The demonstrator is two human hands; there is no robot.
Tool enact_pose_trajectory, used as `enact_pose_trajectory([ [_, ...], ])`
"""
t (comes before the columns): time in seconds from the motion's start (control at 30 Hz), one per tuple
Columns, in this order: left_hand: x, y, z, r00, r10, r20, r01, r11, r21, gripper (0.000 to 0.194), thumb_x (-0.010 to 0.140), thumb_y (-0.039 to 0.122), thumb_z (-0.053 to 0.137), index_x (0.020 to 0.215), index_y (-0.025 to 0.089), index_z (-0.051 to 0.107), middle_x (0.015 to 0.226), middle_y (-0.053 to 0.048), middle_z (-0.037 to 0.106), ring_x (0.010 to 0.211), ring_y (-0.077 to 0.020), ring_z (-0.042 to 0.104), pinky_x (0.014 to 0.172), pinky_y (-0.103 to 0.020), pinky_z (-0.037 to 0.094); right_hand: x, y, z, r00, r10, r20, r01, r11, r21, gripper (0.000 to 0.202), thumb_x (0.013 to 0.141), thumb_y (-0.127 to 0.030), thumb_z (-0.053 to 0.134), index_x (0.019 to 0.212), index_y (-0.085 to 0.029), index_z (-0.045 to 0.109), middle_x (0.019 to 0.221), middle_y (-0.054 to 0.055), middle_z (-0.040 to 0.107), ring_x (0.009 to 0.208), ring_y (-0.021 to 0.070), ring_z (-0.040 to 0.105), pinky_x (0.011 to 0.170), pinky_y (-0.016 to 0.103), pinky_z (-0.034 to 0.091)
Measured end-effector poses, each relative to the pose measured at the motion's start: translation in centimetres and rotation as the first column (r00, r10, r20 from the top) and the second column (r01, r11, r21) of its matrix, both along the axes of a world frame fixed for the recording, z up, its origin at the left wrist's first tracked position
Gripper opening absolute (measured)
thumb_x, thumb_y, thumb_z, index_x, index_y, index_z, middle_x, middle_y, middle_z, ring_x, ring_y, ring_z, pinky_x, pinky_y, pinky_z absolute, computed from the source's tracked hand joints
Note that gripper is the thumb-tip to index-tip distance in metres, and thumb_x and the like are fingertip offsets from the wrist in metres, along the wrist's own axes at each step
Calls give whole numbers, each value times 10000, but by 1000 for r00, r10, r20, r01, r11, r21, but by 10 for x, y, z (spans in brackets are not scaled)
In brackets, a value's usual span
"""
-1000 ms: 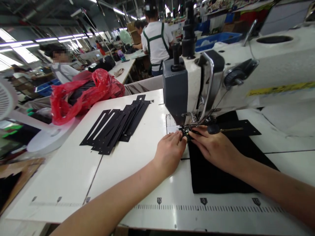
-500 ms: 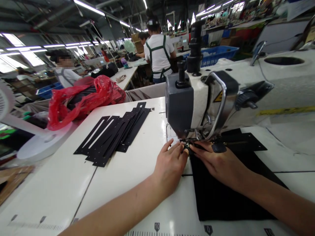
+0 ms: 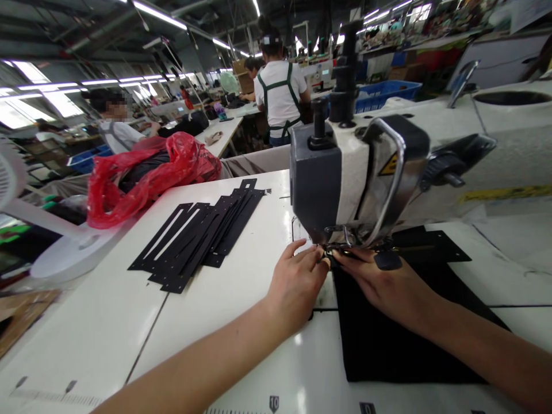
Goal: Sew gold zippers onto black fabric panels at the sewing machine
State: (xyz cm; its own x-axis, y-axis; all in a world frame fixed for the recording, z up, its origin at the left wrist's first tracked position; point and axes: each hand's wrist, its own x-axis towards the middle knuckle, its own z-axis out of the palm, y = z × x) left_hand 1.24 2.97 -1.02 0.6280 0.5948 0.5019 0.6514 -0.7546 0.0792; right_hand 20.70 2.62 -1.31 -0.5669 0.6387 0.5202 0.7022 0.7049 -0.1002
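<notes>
A large black fabric piece [image 3: 388, 339] lies flat on the sewing table, its far edge under the head of the sewing machine [image 3: 317, 178]. Close to the needle, my left hand [image 3: 298, 282] has thumb and fingertips drawn together on the fabric's edge, with the index finger raised a little. My right hand [image 3: 388, 282] rests over the fabric just right of the needle, its fingers closed and pressing at the same edge. A slotted black strip [image 3: 446, 244] lies behind my right hand, partly under the machine. The needle and the fingertips' exact hold are largely hidden.
Left of the machine, several slotted black strips [image 3: 200, 236] lie in a fanned pile. Beyond them is a red plastic bag [image 3: 190, 158] beside a white fan [image 3: 64, 250]. Ruler marks [image 3: 274, 402] line the near table edge. Co-workers [image 3: 280, 86] sit further back.
The view has shifted slightly. Both hands stay at the needle, and the black fabric keeps nearly the same place on the table.
</notes>
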Motion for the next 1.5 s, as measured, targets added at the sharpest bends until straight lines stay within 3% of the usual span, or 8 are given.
enact_pose_trajectory([
  [0.2,0,2,-4,1000,8,29,-7,1000,-9,129,874,92,472,881,140,592,941,-55,660,917,-172,616,959,-381,395,-2,2,2,1000,3,7,-3,999,43,285,900,-119,361,989,-137,631,972,111,670,877,222,632,780,365,507],
  [0.5,1,5,-7,999,16,28,-14,999,-38,120,851,67,477,844,149,565,971,-60,653,949,-169,606,956,-370,402,1,6,-4,1000,9,6,-10,1000,22,285,911,-132,360,986,-156,633,958,89,678,857,210,640,773,369,514],
  [0.73,1,5,-11,999,16,30,-14,999,-50,93,843,97,493,874,159,556,984,-69,649,967,-176,598,956,-378,412,2,4,-8,994,-17,-105,16,1000,-11,237,911,-184,410,990,-172,633,974,80,679,871,195,645,799,341,523],
  [1.27,4,6,-10,999,34,35,-33,999,-23,89,825,96,502,872,164,535,931,-47,647,913,-165,607,959,-374,409,1,5,-7,995,-14,-94,12,1000,-21,257,905,-162,394,944,-185,648,933,70,685,824,188,657,778,332,533],
  [1.5,9,8,-15,994,79,71,-79,997,-9,118,828,62,483,830,153,558,857,-39,652,815,-158,619,911,-372,438,-3,8,-6,994,-58,-89,63,996,61,265,894,-145,399,967,-207,646,935,56,682,836,185,648,756,313,529],
])
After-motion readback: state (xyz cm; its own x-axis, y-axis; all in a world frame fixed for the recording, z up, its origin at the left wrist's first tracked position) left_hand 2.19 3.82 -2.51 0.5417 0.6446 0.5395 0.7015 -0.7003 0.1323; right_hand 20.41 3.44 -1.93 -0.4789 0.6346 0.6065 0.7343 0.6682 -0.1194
